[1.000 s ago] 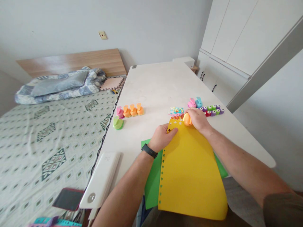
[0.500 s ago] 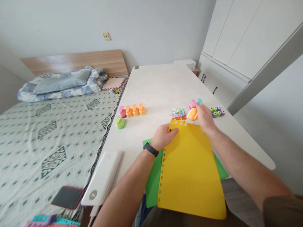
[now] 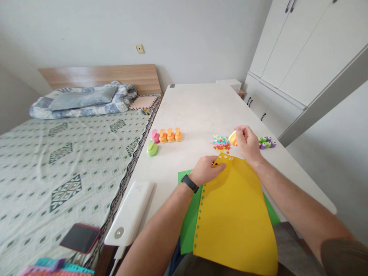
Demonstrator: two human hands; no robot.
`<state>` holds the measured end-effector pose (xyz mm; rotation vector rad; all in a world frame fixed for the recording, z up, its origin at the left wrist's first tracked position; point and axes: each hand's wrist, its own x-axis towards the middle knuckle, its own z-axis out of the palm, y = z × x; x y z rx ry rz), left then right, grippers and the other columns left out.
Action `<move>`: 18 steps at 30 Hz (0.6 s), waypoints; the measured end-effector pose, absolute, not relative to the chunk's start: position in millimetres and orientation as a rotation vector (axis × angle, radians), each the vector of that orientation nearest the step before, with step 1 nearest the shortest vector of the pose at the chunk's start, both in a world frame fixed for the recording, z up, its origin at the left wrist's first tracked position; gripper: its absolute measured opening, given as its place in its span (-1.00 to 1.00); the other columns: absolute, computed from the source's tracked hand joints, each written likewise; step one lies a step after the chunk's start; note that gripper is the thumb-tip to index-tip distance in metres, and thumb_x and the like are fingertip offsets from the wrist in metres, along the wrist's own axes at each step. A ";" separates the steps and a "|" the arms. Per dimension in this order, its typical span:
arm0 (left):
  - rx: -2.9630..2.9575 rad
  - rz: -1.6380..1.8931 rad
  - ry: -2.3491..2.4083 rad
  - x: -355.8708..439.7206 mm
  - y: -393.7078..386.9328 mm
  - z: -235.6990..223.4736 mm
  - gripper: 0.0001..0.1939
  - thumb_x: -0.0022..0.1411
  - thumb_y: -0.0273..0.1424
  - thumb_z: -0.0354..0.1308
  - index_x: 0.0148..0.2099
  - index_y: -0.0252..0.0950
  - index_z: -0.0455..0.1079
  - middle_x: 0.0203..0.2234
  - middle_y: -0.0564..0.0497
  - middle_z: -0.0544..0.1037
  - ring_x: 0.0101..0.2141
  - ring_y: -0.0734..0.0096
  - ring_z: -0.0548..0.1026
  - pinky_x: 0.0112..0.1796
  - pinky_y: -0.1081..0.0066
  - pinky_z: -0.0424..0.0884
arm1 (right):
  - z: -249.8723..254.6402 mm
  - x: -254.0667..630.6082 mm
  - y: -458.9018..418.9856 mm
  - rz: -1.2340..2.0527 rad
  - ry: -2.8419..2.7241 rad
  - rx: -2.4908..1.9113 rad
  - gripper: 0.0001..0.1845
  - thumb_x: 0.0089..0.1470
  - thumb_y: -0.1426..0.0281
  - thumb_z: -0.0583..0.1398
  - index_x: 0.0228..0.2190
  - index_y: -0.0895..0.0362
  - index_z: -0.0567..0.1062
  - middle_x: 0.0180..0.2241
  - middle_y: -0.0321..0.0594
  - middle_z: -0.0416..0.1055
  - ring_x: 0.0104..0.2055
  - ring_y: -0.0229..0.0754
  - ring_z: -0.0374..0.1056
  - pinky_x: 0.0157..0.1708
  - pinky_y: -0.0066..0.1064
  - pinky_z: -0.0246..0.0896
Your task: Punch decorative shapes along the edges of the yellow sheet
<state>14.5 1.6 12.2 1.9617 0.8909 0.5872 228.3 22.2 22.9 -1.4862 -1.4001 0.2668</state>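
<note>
Pinching a small orange paper punch (image 3: pixel 233 138) between thumb and fingers, the right hand (image 3: pixel 247 145) is closed around it just above the table (image 3: pixel 198 111), right beside a little heap of colourful punched-out shapes (image 3: pixel 221 142). The left hand (image 3: pixel 207 170), with a black band at the wrist, lies flat and relaxed, fingers pressing down the far left corner of a yellow sheet (image 3: pixel 234 211); it grasps nothing, only holds the paper in place. That yellow sheet shows a row of small punched holes along its left edge and a few more near its far edge, and it overhangs the near side of the table toward the lap. One green sheet (image 3: pixel 189 220) lies under it, showing on both sides. Further left on the table stand four punches in a row (image 3: pixel 166 135), one pink and three orange, with a single green punch (image 3: pixel 152 148) just in front of them. Behind the right hand sits a cluster of small purple and green punches (image 3: pixel 266 142), partly hidden, so their number cannot be told. A white device (image 3: pixel 129 216) rests at the table's near left edge. Left of the pale table is a bed (image 3: pixel 57 165) with a patterned cover, a folded quilt (image 3: pixel 83 100), a wooden headboard and a dark phone (image 3: pixel 80 238); white cupboards (image 3: pixel 290 57) fill the right wall.
</note>
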 end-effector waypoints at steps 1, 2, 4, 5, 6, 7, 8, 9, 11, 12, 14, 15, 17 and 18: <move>1.969 0.577 0.871 14.4 0.6 13.3 -0.63 0.26 -0.13 0.07 -0.36 -0.33 0.48 -0.55 0.09 0.35 -0.50 0.50 0.25 -0.49 0.50 0.12 | 23.2 228.4 23.5 0.255 -1.394 -1.512 -0.62 0.29 0.08 0.02 -0.25 0.09 0.45 -0.36 -0.24 0.47 -0.31 -0.15 0.37 -0.22 -0.32 0.25; 1.972 0.566 0.852 14.5 -0.3 14.0 -0.63 0.26 -0.13 0.07 -0.37 -0.33 0.47 -0.56 0.10 0.33 -0.51 0.51 0.23 -0.50 0.50 0.10 | 23.1 228.5 24.7 0.251 -1.390 -1.534 -0.62 0.29 0.07 0.02 -0.25 0.08 0.45 -0.37 -0.26 0.46 -0.32 -0.15 0.36 -0.23 -0.33 0.25; 1.979 0.550 0.821 15.1 -1.6 14.5 -0.61 0.26 -0.12 0.08 -0.41 -0.33 0.44 -0.58 0.11 0.28 -0.53 0.53 0.18 -0.51 0.50 0.07 | 21.8 228.5 26.5 0.274 -1.397 -1.558 -0.60 0.28 0.05 0.02 -0.27 0.08 0.45 -0.39 -0.27 0.45 -0.34 -0.16 0.35 -0.25 -0.34 0.25; 1.984 0.548 0.810 15.5 -2.1 14.5 -0.60 0.26 -0.12 0.08 -0.44 -0.33 0.41 -0.59 0.12 0.25 -0.54 0.54 0.16 -0.52 0.49 0.05 | 20.8 228.2 27.0 0.285 -1.391 -1.558 -0.59 0.28 0.04 0.02 -0.26 0.08 0.45 -0.38 -0.27 0.45 -0.35 -0.17 0.35 -0.25 -0.34 0.26; 1.990 0.546 0.800 15.9 -2.5 14.4 -0.59 0.26 -0.11 0.08 -0.47 -0.33 0.37 -0.60 0.12 0.22 -0.55 0.54 0.14 -0.53 0.49 0.04 | 19.7 227.9 27.2 0.296 -1.382 -1.549 -0.58 0.28 0.03 0.01 -0.25 0.07 0.45 -0.37 -0.27 0.46 -0.34 -0.17 0.35 -0.25 -0.34 0.26; 1.995 0.542 0.789 16.3 -2.8 14.3 -0.58 0.26 -0.11 0.08 -0.49 -0.32 0.34 -0.61 0.13 0.20 -0.56 0.55 0.13 -0.53 0.48 0.03 | 18.5 227.5 27.2 0.308 -1.379 -1.538 -0.57 0.28 0.02 0.00 -0.25 0.07 0.45 -0.36 -0.27 0.46 -0.33 -0.17 0.36 -0.23 -0.33 0.27; 2.000 0.532 0.780 16.6 -3.1 14.2 -0.57 0.26 -0.10 0.08 -0.50 -0.32 0.31 -0.62 0.13 0.18 -0.56 0.55 0.12 -0.53 0.48 0.02 | 17.3 227.3 26.9 0.319 -1.377 -1.529 -0.56 0.28 0.00 0.00 -0.26 0.07 0.46 -0.36 -0.26 0.47 -0.33 -0.17 0.37 -0.21 -0.33 0.27; 2.007 0.518 0.773 16.7 -3.4 14.2 -0.56 0.26 -0.09 0.08 -0.51 -0.32 0.29 -0.63 0.14 0.17 -0.57 0.56 0.11 -0.54 0.48 0.01 | 16.2 227.3 26.4 0.332 -1.371 -1.520 -0.55 0.27 -0.01 0.01 -0.26 0.07 0.47 -0.37 -0.25 0.47 -0.32 -0.16 0.37 -0.19 -0.32 0.27; 2.024 0.482 0.762 16.6 -3.9 14.6 -0.54 0.26 -0.07 0.08 -0.52 -0.32 0.28 -0.64 0.14 0.15 -0.58 0.57 0.09 -0.55 0.47 0.00 | 14.1 228.4 25.0 0.383 -1.357 -1.508 -0.52 0.26 -0.04 0.02 -0.27 0.08 0.47 -0.40 -0.25 0.47 -0.34 -0.15 0.38 -0.21 -0.31 0.28; 2.034 0.465 0.755 16.3 -4.1 15.0 -0.53 0.26 -0.05 0.08 -0.53 -0.32 0.27 -0.65 0.14 0.13 -0.58 0.57 0.08 -0.55 0.47 -0.02 | 13.3 229.4 24.3 0.422 -1.348 -1.504 -0.51 0.26 -0.05 0.03 -0.28 0.08 0.48 -0.42 -0.25 0.46 -0.36 -0.14 0.37 -0.24 -0.31 0.28; 2.058 0.438 0.737 15.6 -4.3 16.1 -0.50 0.26 -0.03 0.09 -0.54 -0.32 0.25 -0.65 0.15 0.10 -0.59 0.58 0.06 -0.56 0.46 -0.05 | 12.3 232.3 23.2 0.488 -1.318 -1.492 -0.50 0.25 -0.07 0.02 -0.26 0.08 0.47 -0.44 -0.26 0.44 -0.40 -0.14 0.36 -0.32 -0.31 0.28; 2.069 0.430 0.723 15.2 -4.3 16.7 -0.49 0.25 -0.03 0.10 -0.55 -0.32 0.24 -0.65 0.15 0.10 -0.59 0.58 0.05 -0.56 0.45 -0.05 | 12.3 233.9 22.8 0.498 -1.306 -1.483 -0.49 0.25 -0.07 0.02 -0.25 0.08 0.47 -0.44 -0.26 0.43 -0.40 -0.14 0.36 -0.32 -0.30 0.28; 2.085 0.412 0.692 14.5 -4.3 18.3 -0.48 0.25 -0.02 0.11 -0.56 -0.31 0.22 -0.65 0.14 0.12 -0.58 0.57 0.05 -0.55 0.45 -0.05 | 13.4 236.3 21.7 0.466 -1.299 -1.464 -0.50 0.27 -0.06 0.00 -0.26 0.08 0.46 -0.39 -0.24 0.45 -0.32 -0.12 0.39 -0.21 -0.27 0.30; 2.090 0.404 0.678 14.4 -4.3 19.0 -0.48 0.25 -0.02 0.12 -0.56 -0.31 0.22 -0.64 0.14 0.13 -0.58 0.57 0.05 -0.55 0.45 -0.04 | 14.3 237.0 21.0 0.446 -1.313 -1.467 -0.51 0.27 -0.05 0.00 -0.26 0.07 0.46 -0.35 -0.22 0.46 -0.25 -0.11 0.40 -0.12 -0.25 0.29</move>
